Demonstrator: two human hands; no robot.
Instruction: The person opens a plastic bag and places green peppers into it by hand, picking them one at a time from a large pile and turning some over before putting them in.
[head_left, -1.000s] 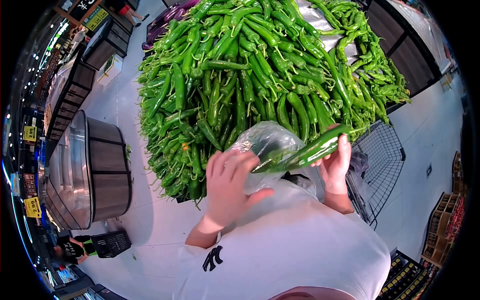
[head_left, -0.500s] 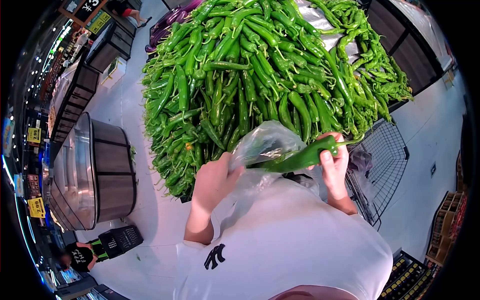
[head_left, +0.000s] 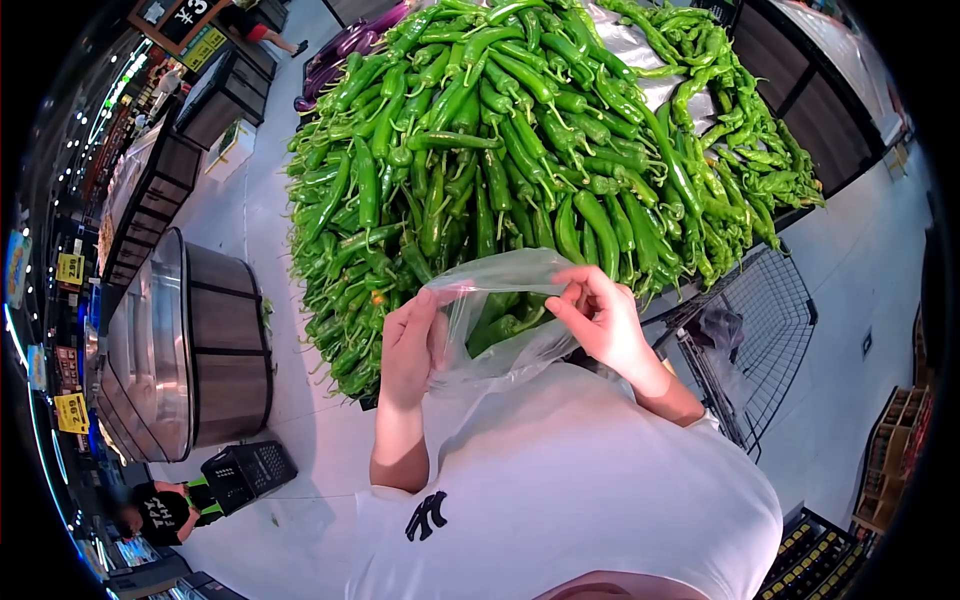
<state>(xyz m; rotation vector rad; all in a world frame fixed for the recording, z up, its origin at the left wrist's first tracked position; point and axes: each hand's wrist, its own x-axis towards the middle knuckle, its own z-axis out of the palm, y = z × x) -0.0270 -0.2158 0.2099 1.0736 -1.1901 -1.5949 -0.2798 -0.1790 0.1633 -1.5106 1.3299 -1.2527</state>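
**Bag Mouth Held Open Between Both Hands**

The left hand (head_left: 408,345) has its fingers closed on the near-left rim of the clear bag (head_left: 482,368). The right hand (head_left: 612,325) pinches the opposite rim between thumb and fingers. The mouth spans the space between the two sets of fingers and faces up toward the wearer.

Green peppers (head_left: 490,334) lie inside, below the rim (the film blurs their count). The most visible one slants away and to the right, its upper end nearer the right fingers.

Directly beyond the fingers stands the main pepper pile (head_left: 450,180); its lower edge sits just past the far rim. The pile hides most of the supporting counter. Paler, twisted peppers (head_left: 705,75) lie beyond and to the right.

A wire cart (head_left: 775,320) stands right of the right fingers. Farther left of the left fingers is a metal-topped bin (head_left: 230,350), with bare floor (head_left: 320,455) between.
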